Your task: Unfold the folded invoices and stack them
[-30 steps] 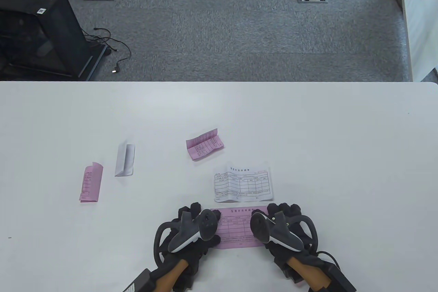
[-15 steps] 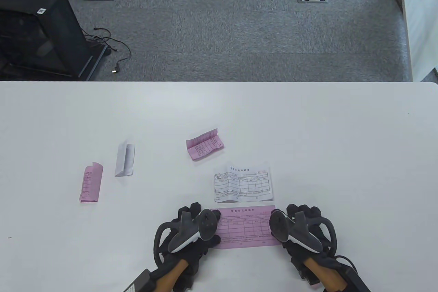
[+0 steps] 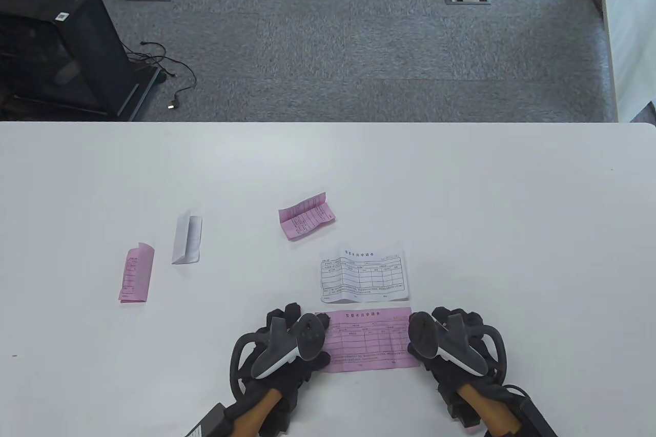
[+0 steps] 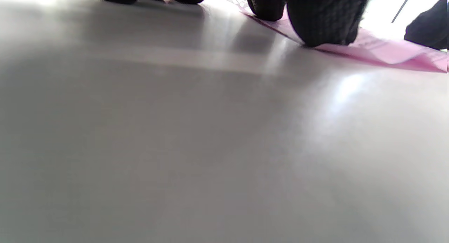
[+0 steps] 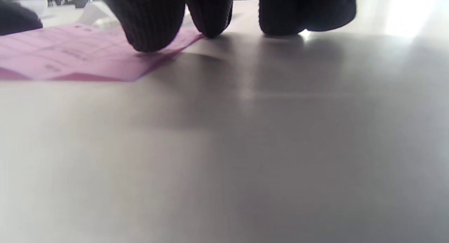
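While the pink invoice lies opened out at the bottom centre of the table view, the step in hand looks to be flattening it before it goes onto the white invoice just above it. The left hand presses on the sheet's left end and the right hand on its right end. In the wrist views the fingertips of the left and the fingertips of the right bear down on the paper with fingers spread flat, not curled around anything; neither hand grips or pinches the sheet.

To do this well, the person should probably keep one end pinned and draw the other hand outward, so the creases flatten without the thin paper sliding on the smooth table. The lower right corner seems to lift slightly in the right wrist view, so a last press there would likely help.

As for looks, the sheet is pale pink, printed with a ruled form and a heading line. Three folded invoices remain: a pink one near the centre, a white one and another pink one to the left.
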Demonstrator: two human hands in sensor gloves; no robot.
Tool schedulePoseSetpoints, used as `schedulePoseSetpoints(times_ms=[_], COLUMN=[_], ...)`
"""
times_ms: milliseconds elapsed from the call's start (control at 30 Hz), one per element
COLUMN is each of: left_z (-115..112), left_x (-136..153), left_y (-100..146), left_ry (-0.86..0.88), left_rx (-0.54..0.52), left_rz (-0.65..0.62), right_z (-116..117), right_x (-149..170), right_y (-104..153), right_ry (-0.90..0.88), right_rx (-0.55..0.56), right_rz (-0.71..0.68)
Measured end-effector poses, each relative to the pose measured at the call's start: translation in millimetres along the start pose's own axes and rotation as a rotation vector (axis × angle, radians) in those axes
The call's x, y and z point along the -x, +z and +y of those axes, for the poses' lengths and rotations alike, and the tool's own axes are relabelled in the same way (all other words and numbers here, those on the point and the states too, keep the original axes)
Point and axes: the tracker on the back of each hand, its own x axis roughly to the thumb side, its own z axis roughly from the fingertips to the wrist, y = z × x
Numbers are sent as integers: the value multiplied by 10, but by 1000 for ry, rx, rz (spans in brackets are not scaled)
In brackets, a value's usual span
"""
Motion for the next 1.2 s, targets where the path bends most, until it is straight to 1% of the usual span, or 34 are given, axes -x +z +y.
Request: schedulePoseSetpoints(times_ms=[33,100,167,200,267,333,367,433,567,767,933,1000,1067,1133,1167,1200], left_z=[1,2,0,0,-1,-1,-2,-4,-21,-28,-31,-31,-31,-31,-29,-21], left_x=[1,0,-2,-1,-1,-2,-3,-6,-28,-55,-56,-59,-57,-54,-52,-42], left_y=[-1,-2,0,0,2,0,1,2,11,16,17,17,18,17,18,26], left_ry=[0,0,-2,-4,-3,-3,-4,-5,-6,-16,-12,-13,-12,-8,-4,9], left_rx=[2,3,1,1,-1,-1,-1,-3,-18,-13,-10,-10,-9,-8,-10,-17], left_rz=[0,-1,-1,-1,-1,-2,-1,-2,-14,-24,-24,-25,-25,-24,-25,-26], right_z=[-1,8,19,33,70,107,110,101,103,141,171,179,167,140,121,69], right_x=[24,26,-6,-36,-93,-127,-156,-187,-230,-166,-122,-109,-93,-64,-50,-30], right_y=[-13,-20,-13,-8,5,23,21,28,47,18,16,19,20,30,38,58], right_ry=[-59,-96,-86,-68,-32,21,46,27,-20,-232,-382,-463,-459,-503,-539,-627], right_rx=[9,30,44,34,19,46,25,34,30,-22,-27,-2,8,29,50,86], right_rz=[13,35,74,75,56,40,37,17,22,94,143,175,172,152,145,123])
